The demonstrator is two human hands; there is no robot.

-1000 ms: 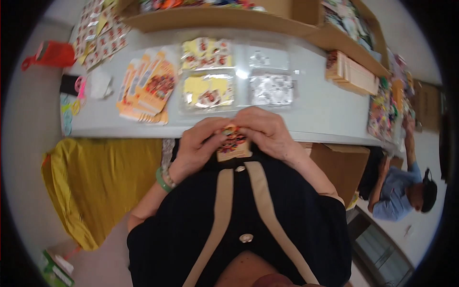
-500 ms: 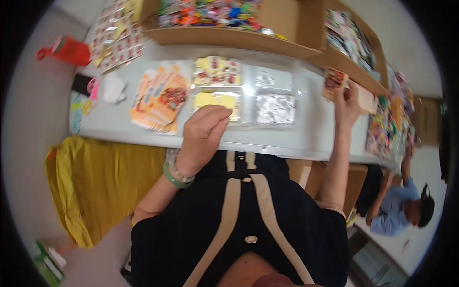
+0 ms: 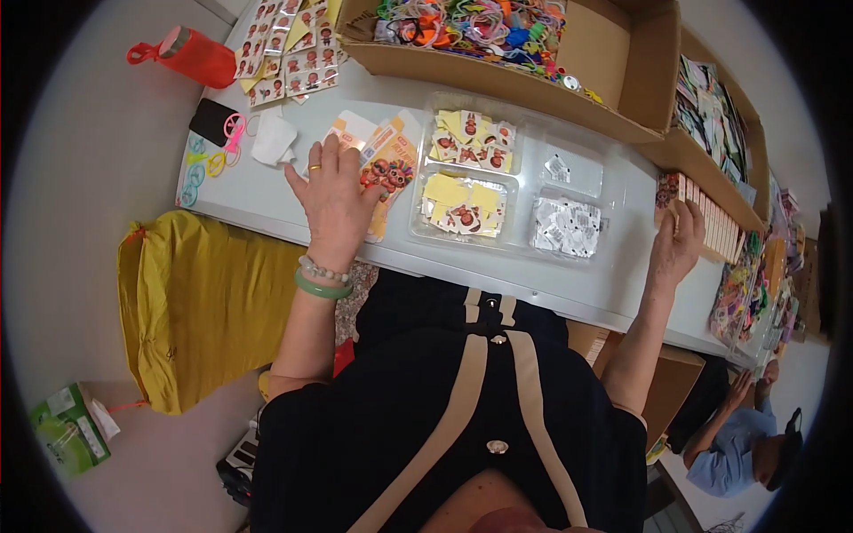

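Note:
My left hand [image 3: 334, 200] lies over a fan of flat orange-and-white printed cartons [image 3: 391, 160], its fingers spread. At the right, my right hand [image 3: 677, 247] has its fingers on the small printed box [image 3: 668, 188] at the near end of a row of similar boxes [image 3: 713, 216]. Between the hands sits a clear plastic tray [image 3: 526, 147] with compartments. Its two left compartments hold yellow-backed sticker cards [image 3: 466, 206]. Small white printed packets [image 3: 566, 227] fill the near right compartment, and a few lie in the far right one.
Behind the tray stands a cardboard box [image 3: 524, 75] with colourful trinkets; another carton [image 3: 742, 164] holds flat packets. Sticker sheets [image 3: 298, 53], a red bottle [image 3: 197, 58], a black phone [image 3: 213, 122] and scissors [image 3: 234, 133] lie left. A person [image 3: 737, 453] works at far right.
My left hand has moved from the tray's near edge left onto the flat cartons, its fingers opening. My right hand has brought the small box to the row's end. The view has shifted.

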